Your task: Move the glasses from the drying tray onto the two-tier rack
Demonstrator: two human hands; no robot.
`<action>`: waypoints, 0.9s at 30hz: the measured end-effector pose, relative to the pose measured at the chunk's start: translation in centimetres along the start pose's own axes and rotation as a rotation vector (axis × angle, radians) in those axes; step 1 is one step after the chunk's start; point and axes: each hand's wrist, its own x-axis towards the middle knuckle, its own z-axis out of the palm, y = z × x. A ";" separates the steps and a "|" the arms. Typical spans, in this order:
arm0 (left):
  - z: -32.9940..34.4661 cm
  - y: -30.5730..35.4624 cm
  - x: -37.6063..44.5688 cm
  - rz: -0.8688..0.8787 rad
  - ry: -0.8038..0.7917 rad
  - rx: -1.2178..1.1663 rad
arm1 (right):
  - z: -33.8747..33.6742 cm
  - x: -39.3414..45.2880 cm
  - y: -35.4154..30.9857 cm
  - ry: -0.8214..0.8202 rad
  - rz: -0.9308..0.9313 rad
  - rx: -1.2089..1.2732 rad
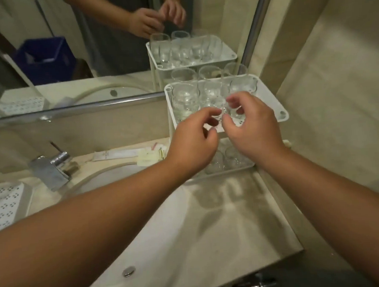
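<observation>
A white two-tier rack stands in the counter's right corner against the mirror. Several clear glasses stand on its top tier, and more glasses stand on the bottom tier. Both of my hands hover over the front of the top tier. My left hand pinches the rim of a small glass with thumb and forefinger. My right hand curls around another small glass, which rests at tray level. The perforated white drying tray lies at the far left, and its visible part holds no glasses.
A chrome faucet and the sink basin lie between the tray and the rack. Paper sachets lie on the counter behind the sink. A mirror backs the counter and a wall closes off the right side.
</observation>
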 end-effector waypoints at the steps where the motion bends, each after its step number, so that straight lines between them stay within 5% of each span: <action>1: -0.8 0.5 0.9 0.021 0.031 0.012 | -0.2 1.2 -0.2 -0.030 0.004 0.000; 12: -3.1 1.4 6.9 0.014 0.117 0.027 | -0.2 9.2 4.3 -0.318 0.231 -0.255; 27: -0.2 0.5 6.8 -0.047 0.036 -0.008 | 1.6 8.9 7.5 -0.163 0.381 -0.007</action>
